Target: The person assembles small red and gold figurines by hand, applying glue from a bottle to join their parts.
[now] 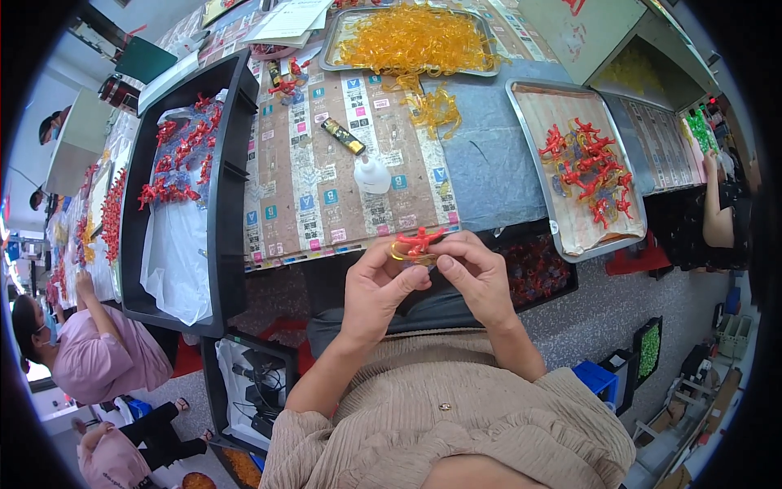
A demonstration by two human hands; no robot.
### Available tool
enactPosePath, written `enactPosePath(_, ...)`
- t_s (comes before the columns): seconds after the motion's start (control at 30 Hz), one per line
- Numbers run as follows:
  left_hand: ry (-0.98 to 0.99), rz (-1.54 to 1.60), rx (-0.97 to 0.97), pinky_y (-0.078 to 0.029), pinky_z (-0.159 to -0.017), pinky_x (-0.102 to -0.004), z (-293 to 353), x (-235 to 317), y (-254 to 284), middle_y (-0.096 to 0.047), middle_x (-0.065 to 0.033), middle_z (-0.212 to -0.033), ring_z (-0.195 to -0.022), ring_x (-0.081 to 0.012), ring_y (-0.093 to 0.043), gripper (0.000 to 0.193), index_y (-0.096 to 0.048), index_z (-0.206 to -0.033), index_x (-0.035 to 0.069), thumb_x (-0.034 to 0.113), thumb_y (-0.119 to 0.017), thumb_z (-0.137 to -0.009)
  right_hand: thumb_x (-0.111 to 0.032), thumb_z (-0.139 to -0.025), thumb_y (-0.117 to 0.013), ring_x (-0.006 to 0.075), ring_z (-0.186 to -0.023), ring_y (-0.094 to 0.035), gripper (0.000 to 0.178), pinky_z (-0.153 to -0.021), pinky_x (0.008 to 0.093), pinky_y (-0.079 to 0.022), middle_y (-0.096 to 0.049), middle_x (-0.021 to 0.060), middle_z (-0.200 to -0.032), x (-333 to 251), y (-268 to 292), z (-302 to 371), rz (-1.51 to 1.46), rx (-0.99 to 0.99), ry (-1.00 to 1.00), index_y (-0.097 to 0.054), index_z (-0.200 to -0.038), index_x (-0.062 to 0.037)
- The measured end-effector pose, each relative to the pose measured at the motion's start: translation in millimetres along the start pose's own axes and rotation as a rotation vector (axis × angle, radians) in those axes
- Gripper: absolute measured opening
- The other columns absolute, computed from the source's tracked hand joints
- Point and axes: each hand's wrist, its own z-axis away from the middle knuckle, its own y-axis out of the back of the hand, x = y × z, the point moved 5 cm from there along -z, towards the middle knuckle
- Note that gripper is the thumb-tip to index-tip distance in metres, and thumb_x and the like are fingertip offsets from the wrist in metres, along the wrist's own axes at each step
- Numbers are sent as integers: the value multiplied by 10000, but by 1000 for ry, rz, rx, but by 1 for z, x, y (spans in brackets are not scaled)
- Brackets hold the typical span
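Observation:
Just past the table's near edge, both my hands hold a small red plastic figurine point(420, 240) between them. A translucent yellow band point(398, 251) curves beside the figurine at its left. My left hand point(379, 287) pinches the left side with thumb and fingers. My right hand point(479, 281) is closed on the right side, its thumb pressed near the figurine's base. The lower part of the piece is mostly hidden by my fingers. On the table ahead stand a white squeeze bottle point(372, 176) and a small black-and-gold tube point(343, 136).
A metal tray point(327, 62) heaped with yellow translucent parts point(415, 39) lies at the back. Right, another metal tray point(637, 238) holds several red figurines point(588, 167). Left, a black bin point(227, 269) contains more figurines. A person in pink point(110, 359) works at far left.

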Motion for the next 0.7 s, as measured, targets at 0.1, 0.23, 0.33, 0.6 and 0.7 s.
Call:
enactPosePath(0.1,-33,-11,-36,-571,-786,-287,2,1,-3,-543,-67,-1166,-956,-146,-607,314,-604,-1137,-29,-15,-686,-834,-84,-896,-646,123,-926,-574,172,-810,245,-458,-619,64,-1007,0,4,1,15,28,-57,-685,-1039,3)
enactPosePath(0.23,62,44,-31,-575,-784,-285,3,-6,-1,-591,-59,-1097,-920,-130,-615,316,-603,-1146,-16,5,-684,-842,-73,-884,-657,111,-871,-580,147,-766,233,-453,-639,54,-930,-3,5,0,15,34,-64,-699,-1003,3)
enactPosePath(0.33,127,112,-32,-577,-778,-280,3,-12,0,-622,-56,-1027,-885,-126,-626,313,-594,-1155,-2,45,-679,-857,-78,-882,-661,105,-859,-580,140,-750,229,-454,-640,56,-926,-4,9,0,36,14,-99,-703,-986,5)
enactPosePath(0.6,265,300,-97,-584,-749,-276,0,-24,-2,-646,-55,-924,-808,-129,-644,265,-587,-1132,13,108,-650,-894,-90,-868,-682,90,-813,-572,141,-707,224,-452,-630,44,-902,-6,17,1,10,3,-128,-704,-959,16)
enactPosePath(0.7,279,287,-134,-575,-757,-264,1,-23,-7,-631,-74,-1011,-848,-129,-640,328,-574,-1184,13,110,-664,-884,-53,-852,-677,80,-783,-565,89,-684,216,-442,-627,35,-851,-13,25,1,106,73,-98,-703,-907,12)
